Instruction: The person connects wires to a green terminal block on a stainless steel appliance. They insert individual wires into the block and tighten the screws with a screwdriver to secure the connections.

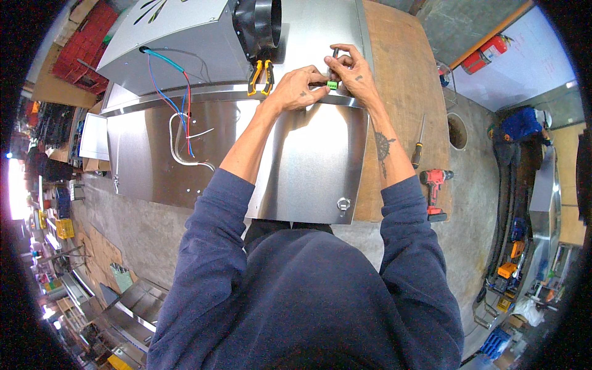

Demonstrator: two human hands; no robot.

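Note:
My left hand (pixel 297 87) and my right hand (pixel 353 73) meet over a stainless steel cabinet panel (pixel 308 166). Between them is a small green connector block (pixel 332 85), pinched by my left fingers. My right hand grips a thin dark tool shaft (pixel 335 57) standing upright over the connector. Pliers with yellow and black handles (pixel 260 76) lie just left of my left hand. Blue, red and white wires (pixel 179 117) hang from a hole in the metal housing at the left.
A black round duct collar (pixel 259 23) sits on the housing above the pliers. On the wooden bench (pixel 407 80) lie a screwdriver (pixel 418 143) and a red cordless drill (pixel 435 192). Red crates (pixel 83 49) stand far left, a red fire extinguisher (pixel 484 57) far right.

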